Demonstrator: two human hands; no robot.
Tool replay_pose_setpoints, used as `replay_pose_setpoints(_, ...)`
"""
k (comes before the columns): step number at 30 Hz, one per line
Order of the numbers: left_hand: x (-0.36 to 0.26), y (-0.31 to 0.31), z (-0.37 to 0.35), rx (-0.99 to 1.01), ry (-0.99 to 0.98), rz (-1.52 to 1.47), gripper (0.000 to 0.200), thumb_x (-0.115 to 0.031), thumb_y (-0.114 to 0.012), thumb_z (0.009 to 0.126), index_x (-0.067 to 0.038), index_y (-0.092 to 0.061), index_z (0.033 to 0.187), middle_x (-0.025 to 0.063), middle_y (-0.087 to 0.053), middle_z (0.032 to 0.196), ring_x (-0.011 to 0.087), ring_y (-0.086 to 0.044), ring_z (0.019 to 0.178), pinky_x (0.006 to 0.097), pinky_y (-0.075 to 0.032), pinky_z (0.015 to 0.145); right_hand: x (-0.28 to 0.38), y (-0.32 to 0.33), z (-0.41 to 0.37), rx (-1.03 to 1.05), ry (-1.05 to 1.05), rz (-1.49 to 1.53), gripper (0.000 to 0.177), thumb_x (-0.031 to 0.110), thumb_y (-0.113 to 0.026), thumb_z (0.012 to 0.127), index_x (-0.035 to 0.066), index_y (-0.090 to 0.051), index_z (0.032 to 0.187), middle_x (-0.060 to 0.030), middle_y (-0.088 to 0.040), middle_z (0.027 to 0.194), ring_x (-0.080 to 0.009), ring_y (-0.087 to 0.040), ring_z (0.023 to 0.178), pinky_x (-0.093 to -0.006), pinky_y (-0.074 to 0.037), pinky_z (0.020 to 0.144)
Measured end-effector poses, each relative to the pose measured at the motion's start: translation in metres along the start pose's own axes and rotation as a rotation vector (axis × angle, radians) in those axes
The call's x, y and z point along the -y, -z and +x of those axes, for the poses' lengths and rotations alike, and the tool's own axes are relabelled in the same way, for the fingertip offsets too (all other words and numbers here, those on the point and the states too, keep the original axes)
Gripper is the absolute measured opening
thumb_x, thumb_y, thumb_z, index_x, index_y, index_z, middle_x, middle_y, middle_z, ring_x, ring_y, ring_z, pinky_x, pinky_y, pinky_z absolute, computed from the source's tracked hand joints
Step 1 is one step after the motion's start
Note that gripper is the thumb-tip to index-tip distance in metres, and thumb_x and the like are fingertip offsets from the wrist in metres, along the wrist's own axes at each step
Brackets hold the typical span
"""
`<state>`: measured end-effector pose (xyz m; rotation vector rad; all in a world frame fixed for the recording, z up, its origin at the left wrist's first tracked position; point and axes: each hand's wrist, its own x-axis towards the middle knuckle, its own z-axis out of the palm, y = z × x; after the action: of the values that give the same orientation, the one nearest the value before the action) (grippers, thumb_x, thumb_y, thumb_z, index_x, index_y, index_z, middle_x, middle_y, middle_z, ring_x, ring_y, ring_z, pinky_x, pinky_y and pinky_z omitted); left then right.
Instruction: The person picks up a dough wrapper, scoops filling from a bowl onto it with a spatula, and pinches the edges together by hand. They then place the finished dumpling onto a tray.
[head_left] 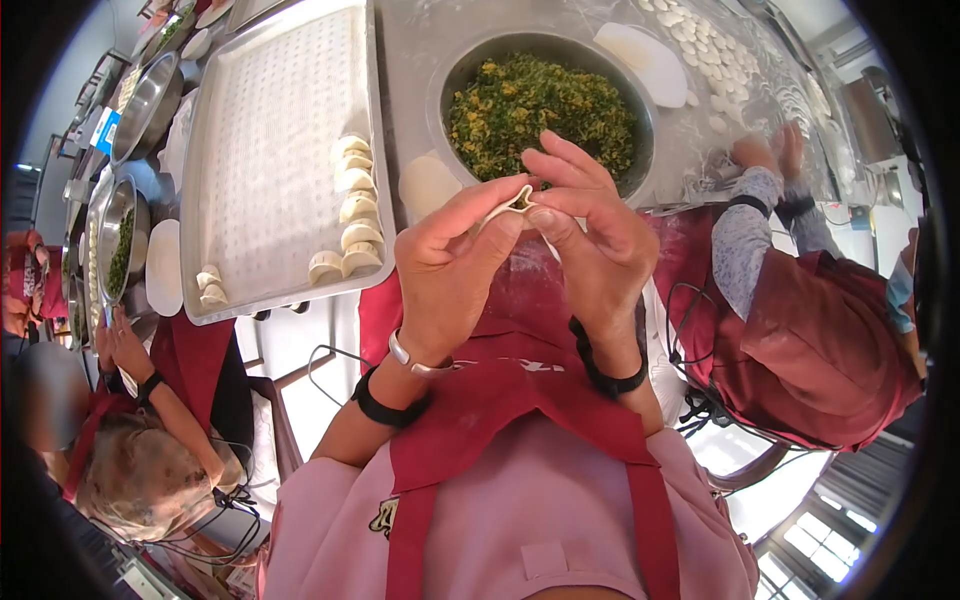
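While pinching dumpling (518, 200), hands (450, 265) (600, 250) fingertips-together.

Dead centre of the frame there's a dumpling (517, 200) pinched between the left hand (450, 265) and right hand (600, 250). Just behind them, upper middle, a bowl (447, 80) with filling (540, 105) in it sits on the table (410, 40). Left of the bowl is a tray (270, 130), with folded dumplings (352, 210) lined along its right side. A loose wrapper (428, 183) lies between tray and bowl. More wrappers (715, 60) sit upper right, above a co-worker's hands (765, 150).
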<state>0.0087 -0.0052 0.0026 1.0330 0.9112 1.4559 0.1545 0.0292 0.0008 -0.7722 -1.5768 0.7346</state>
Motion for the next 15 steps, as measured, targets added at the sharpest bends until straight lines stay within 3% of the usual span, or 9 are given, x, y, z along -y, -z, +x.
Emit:
replay_pose_setpoints(2,0.004,0.004,-0.001,0.027,-0.015,-0.014,0.037,-0.004,-0.059,0.100,0.009,-0.054,0.134,0.0164,-0.065,0.122,0.0217,-0.066,0.109,0.0354,-0.057,0.096,0.004,-0.001,0.002,-0.010,-0.047,0.004,0.023,-0.001,-0.074,0.081,0.000,-0.070,0.104,-0.0169,-0.070,0.119,-0.0320,-0.057,0.127,-0.0386,-0.049,0.101)
replay_pose_setpoints(6,-0.002,0.004,-0.001,0.059,-0.013,0.078,0.039,-0.007,-0.057,0.101,0.009,-0.053,0.136,0.0159,-0.065,0.122,0.0222,-0.066,0.110,0.0354,-0.056,0.097,0.005,0.000,0.001,0.031,-0.148,0.155,0.025,0.002,-0.075,0.082,0.001,-0.071,0.107,-0.0165,-0.068,0.124,-0.0324,-0.055,0.130,-0.0391,-0.049,0.102)
replay_pose_setpoints(11,-0.012,0.008,0.000,0.109,0.026,0.219,0.038,-0.007,-0.055,0.102,0.009,-0.053,0.136,0.0150,-0.066,0.120,0.0206,-0.064,0.112,0.0323,-0.055,0.096,0.000,0.000,0.001,0.050,-0.042,0.033,0.019,0.001,-0.076,0.079,0.002,-0.071,0.097,-0.0152,-0.071,0.117,-0.0325,-0.058,0.126,-0.0392,-0.050,0.100)
replay_pose_setpoints(15,-0.022,0.008,0.003,0.171,-0.035,0.428,0.035,0.002,-0.051,0.094,0.007,-0.058,0.128,0.0193,-0.068,0.111,0.0232,-0.068,0.101,0.0320,-0.052,0.088,0.002,0.000,0.002,0.079,0.094,-0.102,0.018,-0.001,-0.078,0.075,0.002,-0.070,0.091,-0.0147,-0.073,0.111,-0.0342,-0.061,0.122,-0.0403,-0.052,0.098)
